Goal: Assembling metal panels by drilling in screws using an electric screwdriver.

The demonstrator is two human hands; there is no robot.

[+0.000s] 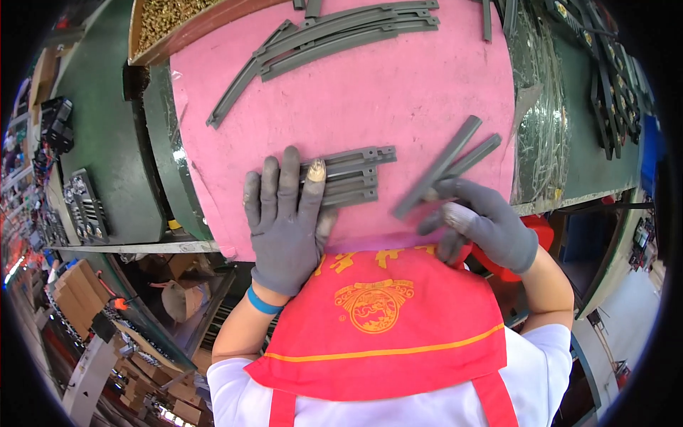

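Note:
My left hand (286, 231), in a grey glove with a worn fingertip, lies flat with its fingers stretched out. It rests on the left ends of several short dark grey plastic strips (356, 182), laid side by side on a pink mat (341, 107). On the right, my gloved right hand (484, 222) has its fingers curled around the near end of a grey plastic strip (442, 162), which slants up and away. A second grey strip (478, 154) lies beside it at an angle, its near end hidden by the held strip and the hand.
Longer grey strips (341, 39) lie across the mat's far side. A wooden box (206, 32) of small brass-coloured pieces stands at the far left. Dark slotted parts lie on the green tabletop (107, 142) to the left, and black bars (605, 85) at the far right.

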